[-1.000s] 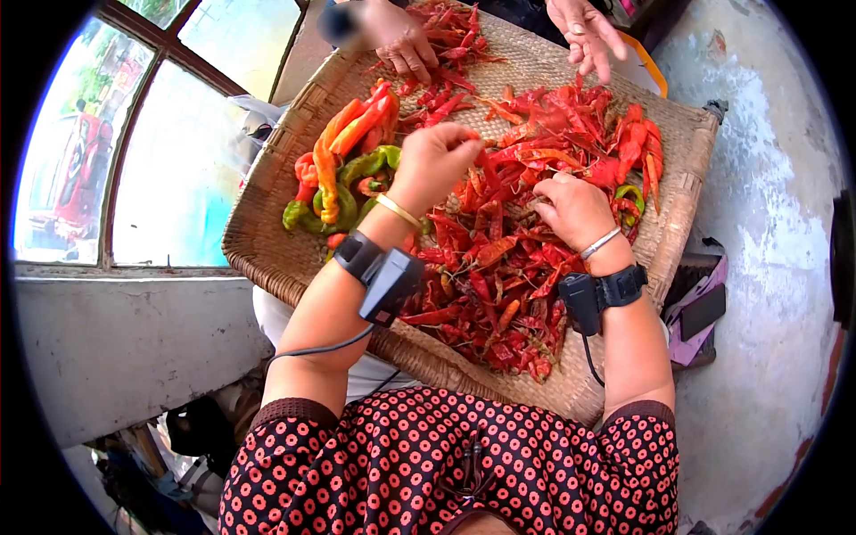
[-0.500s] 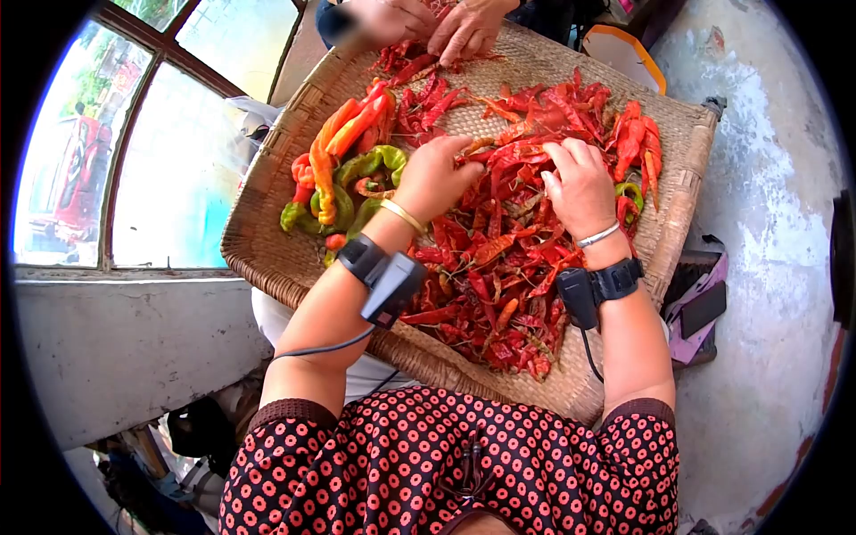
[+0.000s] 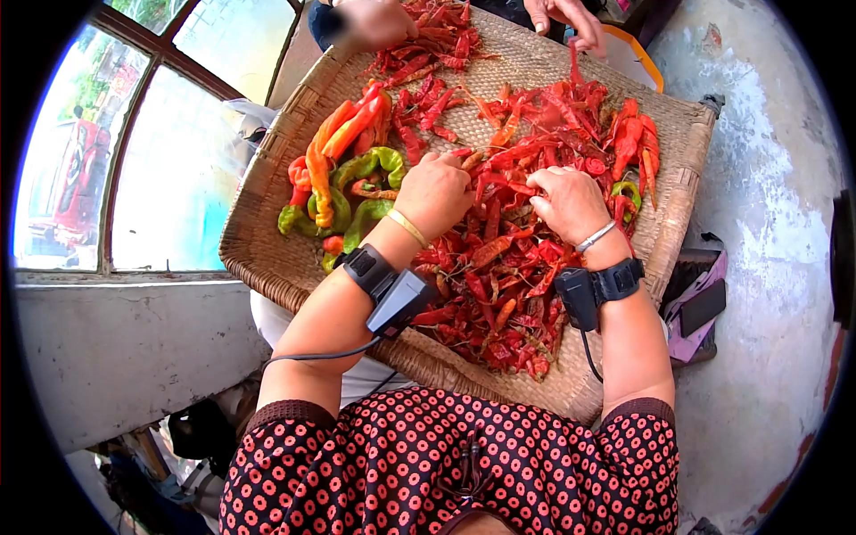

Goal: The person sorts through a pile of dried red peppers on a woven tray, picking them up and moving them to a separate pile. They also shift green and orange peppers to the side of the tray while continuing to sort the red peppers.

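Note:
A woven basket tray (image 3: 259, 223) holds a heap of dried red chili peppers (image 3: 499, 303). Over the middle of the heap, my left hand (image 3: 434, 193) has its fingers closed on a red chili. My right hand (image 3: 572, 205) is to its right, thumb and fingers pinched on a red chili too. A small gap with chili pieces lies between the two hands. Left of my left hand are fresh green peppers (image 3: 366, 165) and orange-red peppers (image 3: 318, 169).
Another person's hands (image 3: 571, 20) are at the tray's far edge, one near the far left chilies. A window (image 3: 169, 160) stands at the left. A dark phone-like object (image 3: 703, 309) lies right of the tray.
My hands have drawn slightly back toward me, their fingers more closed. One of the other person's hands has moved right, toward the tray's far edge, and the other has shifted left.

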Demonstrator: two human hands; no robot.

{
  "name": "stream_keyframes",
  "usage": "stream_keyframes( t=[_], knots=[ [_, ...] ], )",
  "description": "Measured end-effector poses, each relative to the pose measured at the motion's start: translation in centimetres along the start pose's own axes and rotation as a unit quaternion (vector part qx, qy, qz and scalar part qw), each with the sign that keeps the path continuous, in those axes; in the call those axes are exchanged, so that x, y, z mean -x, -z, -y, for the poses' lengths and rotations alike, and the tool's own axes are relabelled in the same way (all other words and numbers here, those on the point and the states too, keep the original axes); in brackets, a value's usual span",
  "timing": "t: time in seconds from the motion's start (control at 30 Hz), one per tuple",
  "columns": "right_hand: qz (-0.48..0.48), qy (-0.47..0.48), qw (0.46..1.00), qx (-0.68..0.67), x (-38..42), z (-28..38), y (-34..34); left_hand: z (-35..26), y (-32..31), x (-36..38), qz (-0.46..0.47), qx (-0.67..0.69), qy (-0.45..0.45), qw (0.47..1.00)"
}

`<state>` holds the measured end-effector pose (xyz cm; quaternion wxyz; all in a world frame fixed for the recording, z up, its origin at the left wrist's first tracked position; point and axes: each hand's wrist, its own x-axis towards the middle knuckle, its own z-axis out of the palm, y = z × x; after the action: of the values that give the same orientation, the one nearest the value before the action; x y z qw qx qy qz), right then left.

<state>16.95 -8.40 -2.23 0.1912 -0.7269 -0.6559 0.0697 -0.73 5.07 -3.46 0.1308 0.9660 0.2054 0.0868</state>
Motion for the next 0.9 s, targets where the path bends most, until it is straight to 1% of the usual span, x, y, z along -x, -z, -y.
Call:
stream_keyframes(
  t=[0.03, 0.07, 0.1, 0.13, 0.17, 0.23, 0.27, 0.33, 0.37, 0.4, 0.43, 0.47, 0.5, 0.53, 0.57, 0.6, 0.67, 0.7, 0.73, 0.8, 0.83, 0.87, 0.9],
  knots=[
    [0.0, 0.0, 1.0, -0.001, 0.0, 0.2, 0.2, -0.2, 0.5, 0.1, -0.003, 0.002, 0.004, 1.0],
    [0.011, 0.0, 0.999, -0.034, 0.1, 0.3, 0.5, -0.5, 0.7, 0.1, -0.003, 0.001, 0.005, 1.0],
    [0.022, 0.0, 0.997, -0.068, 0.1, 0.4, 0.6, -0.9, 0.7, 0.0, -0.073, 0.032, -0.009, 0.997],
    [0.022, 0.001, 0.997, -0.068, 0.1, 0.5, 0.6, -1.1, 0.7, -0.1, -0.142, 0.063, -0.024, 0.988],
    [0.012, 0.01, 0.997, -0.071, 0.0, 0.6, 0.5, -1.2, 0.8, -0.1, -0.141, 0.063, -0.024, 0.988],
    [0.003, 0.019, 0.997, -0.074, 0.1, 0.6, 0.5, -1.2, 1.0, -0.2, -0.083, 0.123, -0.1, 0.984],
    [0.004, 0.018, 0.997, -0.073, 0.1, 0.6, 0.6, -1.4, 1.2, -0.2, -0.082, 0.123, -0.1, 0.984],
    [0.004, 0.018, 0.997, -0.073, 0.1, 0.7, 0.8, -1.7, 1.6, -0.1, -0.048, 0.145, -0.093, 0.984],
    [0.004, -0.015, 0.996, -0.089, 0.1, 0.7, 0.9, -1.6, 1.8, -0.2, -0.048, 0.145, -0.093, 0.984],
    [0.005, -0.048, 0.993, -0.105, 0.2, 0.6, 1.1, -1.4, 2.0, -0.3, -0.018, 0.211, -0.042, 0.976],
    [0.005, -0.048, 0.993, -0.104, 0.3, 0.3, 1.1, -1.1, 2.2, -0.4, 0.011, 0.275, 0.009, 0.961],
    [0.01, -0.054, 0.997, -0.061, 0.5, -0.3, 1.0, -0.5, 2.4, -0.4, -0.009, 0.306, 0.013, 0.952],
    [0.016, -0.061, 0.998, -0.017, 0.6, -0.6, 0.9, -0.2, 3.2, -0.4, 0.02, 0.318, 0.045, 0.947],
    [0.016, -0.061, 0.998, -0.017, 0.6, -0.7, 1.0, 0.2, 4.0, -0.5, 0.048, 0.329, 0.076, 0.94],
    [0.035, -0.077, 0.996, -0.002, 0.6, -0.7, 1.1, 0.8, 3.8, -0.4, 0.033, 0.399, 0.091, 0.912],
    [0.054, -0.093, 0.994, 0.013, 0.6, -0.8, 1.2, 1.5, 4.0, -0.6, 0.051, 0.428, 0.128, 0.893],
    [0.058, -0.098, 0.993, 0.015, 0.6, -0.4, 1.4, 2.3, 4.2, -0.8, -0.035, 0.533, 0.167, 0.828],
    [0.061, -0.103, 0.993, 0.017, 0.6, -0.3, 1.5, 2.5, 4.2, -1.2, -0.118, 0.592, 0.187, 0.775],
    [0.062, -0.103, 0.993, 0.017, 0.7, -0.2, 1.6, 2.6, 4.3, -1.3, -0.174, 0.584, 0.231, 0.759],
    [0.083, -0.087, 0.993, 0.009, 0.7, -0.2, 1.9, 3.0, 4.3, -1.4, -0.178, 0.562, 0.276, 0.759],
    [0.083, -0.087, 0.993, 0.009, 0.9, -0.1, 2.0, 3.0, 3.9, -1.4, -0.184, 0.543, 0.28, 0.77],
    [0.073, -0.061, 0.995, -0.003, 1.2, 0.0, 2.2, 2.9, 3.2, -1.3, -0.188, 0.525, 0.283, 0.78],
    [0.064, -0.036, 0.997, -0.015, 1.4, 0.0, 2.2, 2.6, 2.6, -1.3, -0.174, 0.489, 0.265, 0.812]
  ],
)
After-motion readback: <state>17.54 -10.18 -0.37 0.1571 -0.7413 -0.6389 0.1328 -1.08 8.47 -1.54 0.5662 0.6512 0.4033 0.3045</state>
